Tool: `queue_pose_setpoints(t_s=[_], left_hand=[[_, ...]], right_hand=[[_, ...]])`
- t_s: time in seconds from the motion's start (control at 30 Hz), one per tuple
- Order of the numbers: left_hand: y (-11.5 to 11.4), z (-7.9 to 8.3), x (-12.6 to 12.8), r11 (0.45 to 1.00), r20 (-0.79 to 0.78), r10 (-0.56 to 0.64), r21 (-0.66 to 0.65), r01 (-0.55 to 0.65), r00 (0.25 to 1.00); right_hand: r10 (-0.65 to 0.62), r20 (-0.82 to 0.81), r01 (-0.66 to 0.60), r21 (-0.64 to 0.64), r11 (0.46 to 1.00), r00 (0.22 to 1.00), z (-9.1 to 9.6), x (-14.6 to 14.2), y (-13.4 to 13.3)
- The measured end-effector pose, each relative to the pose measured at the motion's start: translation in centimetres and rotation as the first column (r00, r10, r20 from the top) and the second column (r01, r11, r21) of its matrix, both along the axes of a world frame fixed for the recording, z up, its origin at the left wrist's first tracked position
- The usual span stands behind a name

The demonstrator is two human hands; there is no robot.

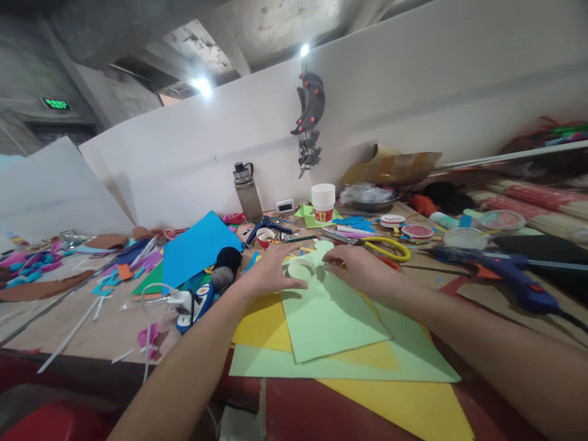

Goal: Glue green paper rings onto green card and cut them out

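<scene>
While both forearms reach in over the worktable [110,331], the left hand [271,269] curves beside a round, pale green piece [301,268], its thumb and fingers spread wide apart. The right hand [353,267] is bent inward with its fingers curled close at the upper part of a pale green sheet [333,321]; whether it pinches the paper, I cannot tell.

The sheet looks smooth, matte and plain, a minty tint with straight lower edges, and it lies slightly askew. A soft shadow falls across it near the right hand. It rests on yellow paper [261,324] and on a wider pale green sheet [413,364] of much the same tint. The round piece sits between the hands, paler along its curved rim, its finer detail blurred. Just beyond it is a smaller pale green disc [324,245], near yellow-handled scissors [390,247].
</scene>
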State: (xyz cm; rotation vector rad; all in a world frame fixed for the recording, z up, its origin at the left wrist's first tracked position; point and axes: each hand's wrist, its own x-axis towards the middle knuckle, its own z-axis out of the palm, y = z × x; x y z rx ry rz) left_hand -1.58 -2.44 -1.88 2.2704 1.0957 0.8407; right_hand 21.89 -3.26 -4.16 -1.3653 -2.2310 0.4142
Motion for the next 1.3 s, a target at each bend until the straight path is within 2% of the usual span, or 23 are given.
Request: queue_pose_setpoints(t_s=[0.1, 0.2, 0.37, 0.53, 0.63, 0.77, 0.83, 0.97, 1.17, 1.3], left_hand=[[0.3, -1.1, 0.1, 0.997, 0.025, 0.012, -0.081, -0.010, 1.000], [0.8, -1.5, -0.2, 1.000, -0.009, 0.007, -0.028, -0.007, 1.000], [1.1, -0.6, -1.0, 0.999, -0.112, -0.002, -0.044, -0.003, 0.994], [1.1, 0.4, -1.7, 0.995, -0.087, -0.017, -0.104, 0.008, 0.996], [1.7, 0.7, -2.3, 0.988, -0.044, 0.056, -0.141, -0.061, 0.997], [2.5, 0.4, -2.6, 0.954, -0.022, 0.255, -0.156, -0.255, 0.967], [2.7, 0.0, -2.4, 0.936, -0.113, 0.313, -0.130, -0.327, 0.943], [2.5, -0.5, -2.0, 0.946, -0.315, 0.300, -0.023, -0.323, 0.901], [2.6, -0.7, -2.1, 0.930, -0.312, 0.321, -0.072, -0.359, 0.894], [2.8, -0.9, -2.0, 0.934, -0.296, 0.301, -0.100, -0.343, 0.907]], right_hand=[[0.005, 0.052, -0.005, 0.000, 1.000, 0.999, 0.1, -0.2, -0.2], [0.012, 0.081, -0.013, 0.012, 1.000, 0.997, 0.1, -0.3, -0.3], [0.014, 0.081, -0.016, 0.019, 1.000, 0.997, 0.0, -0.3, -0.3], [0.001, 0.089, -0.007, 0.066, 0.998, 0.996, -0.4, -0.3, -0.2], [-0.025, 0.029, 0.020, 0.163, 0.986, 0.999, -0.5, -0.4, -0.6], [0.090, -0.056, -0.075, 0.229, 0.971, 0.994, -0.5, -0.9, -1.3], [0.155, -0.052, -0.142, 0.204, 0.969, 0.986, -0.7, -1.1, -1.6], [0.225, -0.002, -0.224, 0.104, 0.969, 0.974, -1.2, -1.3, -1.7], [0.221, 0.037, -0.223, 0.084, 0.971, 0.975, -1.7, -1.4, -1.8], [0.214, 0.039, -0.217, 0.098, 0.971, 0.976, -2.0, -1.4, -2.0]])
